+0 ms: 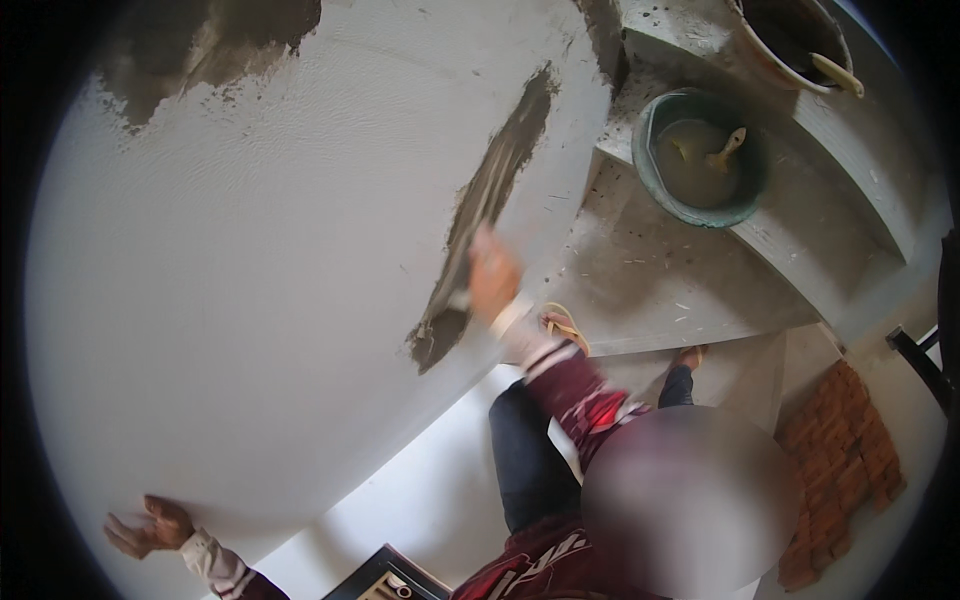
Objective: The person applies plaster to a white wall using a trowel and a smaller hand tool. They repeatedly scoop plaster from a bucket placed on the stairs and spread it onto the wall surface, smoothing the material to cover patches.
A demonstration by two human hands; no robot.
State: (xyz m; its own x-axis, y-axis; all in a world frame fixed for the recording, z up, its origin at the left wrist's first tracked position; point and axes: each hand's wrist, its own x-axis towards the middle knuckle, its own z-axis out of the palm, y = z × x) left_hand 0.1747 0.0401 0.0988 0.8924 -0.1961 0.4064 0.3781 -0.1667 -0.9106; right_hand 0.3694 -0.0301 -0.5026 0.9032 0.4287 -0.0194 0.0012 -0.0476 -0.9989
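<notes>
My right hand [495, 277] is at a long dark strip [497, 170] of bare, rough grey surface in the pale wall [270, 270]. Its fingers look closed, though motion smears them. A pale blurred shape [460, 299] shows beside the fingers, and I cannot make out what it is. Low on the left, my left hand [150, 527] is against or close to the wall, fingers apart and holding nothing. Another dark, ragged patch [205, 50] marks the wall at the upper left.
Curved steps [650, 265] rise on the right. On them stand a green bucket [650, 185] of murky liquid with a brush-like handle in it, and another bucket [850, 50] with a pale-handled tool at its rim. Red bricks [840, 450] lie lower right. My sandalled feet are below.
</notes>
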